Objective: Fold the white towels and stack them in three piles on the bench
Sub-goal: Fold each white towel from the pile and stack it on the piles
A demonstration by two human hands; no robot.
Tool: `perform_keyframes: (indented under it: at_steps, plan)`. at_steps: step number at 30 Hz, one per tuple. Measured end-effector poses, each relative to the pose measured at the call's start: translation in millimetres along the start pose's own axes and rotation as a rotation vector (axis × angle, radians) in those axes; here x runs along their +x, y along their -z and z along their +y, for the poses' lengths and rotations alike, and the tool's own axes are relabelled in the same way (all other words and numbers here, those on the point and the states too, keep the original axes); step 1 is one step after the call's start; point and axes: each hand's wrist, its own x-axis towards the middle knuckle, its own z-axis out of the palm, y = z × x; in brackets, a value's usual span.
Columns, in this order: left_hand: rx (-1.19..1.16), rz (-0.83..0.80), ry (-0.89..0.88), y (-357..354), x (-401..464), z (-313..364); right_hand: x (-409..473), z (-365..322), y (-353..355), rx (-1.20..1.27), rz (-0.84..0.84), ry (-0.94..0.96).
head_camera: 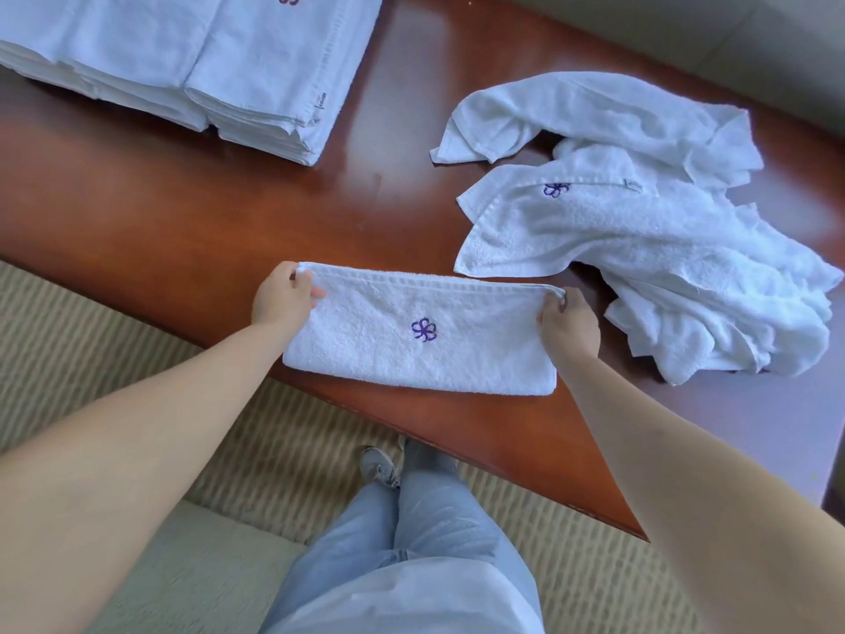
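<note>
on the bench, at its near edge, lies the towel that is being folded, a long flat band with a purple logo in its middle. the left hand pinches the far left corner of the towel, thumb on top and fingers curled around the hem. the right hand pinches the far right corner in the same way, fingers closed narrow on the cloth. both hold the doubled far edge, and the near edge of the towel is a smooth fold close to the rim of the bench.

to do this step well, i think the hands should keep the two layers of hem exactly together and pull lightly apart so the band stays flat. then bring one short end over to the other, corners matching, and keep the logo outside like on the stacks.

far left of the towel stand these stacks, two side by side; the frame cuts them at the top, so a third stack, if there is one, is not visible. to the far right of the towel is a heap of loose towels. how many are in it i cannot tell, and its right part also goes out of the picture. the fingertips under the hem are hidden.
</note>
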Motion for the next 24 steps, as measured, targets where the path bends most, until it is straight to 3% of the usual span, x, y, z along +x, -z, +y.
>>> perform_keyframes:
  at_steps: [6, 12, 14, 19, 21, 24]
  plan:
    - [-0.007, 0.016, -0.016, -9.5, 9.0, -12.1, 11.1, 5.5, -16.7, -0.044, -0.011, -0.033]
    - [-0.025, 0.085, -0.097, -9.9, -13.4, -11.2, -25.6, 2.0, -17.8, 0.123, 0.077, -0.066]
    - [0.085, 0.049, -0.271, -15.4, -35.7, -10.8, -53.2, -4.1, -23.6, 0.119, 0.105, 0.048]
    - [0.629, -0.163, -0.830, -68.3, -66.1, -7.3, -95.2, -25.1, -83.4, -0.230, -0.006, 0.663]
    - [0.786, -0.120, -0.879, -92.2, -55.5, -11.6, -92.9, -31.0, -113.8, -0.330, 0.001, 0.755]
    - [0.837, -0.014, -0.897, -109.4, -29.5, -30.9, -79.0, -21.8, -146.9, -0.450, 0.076, 0.727]
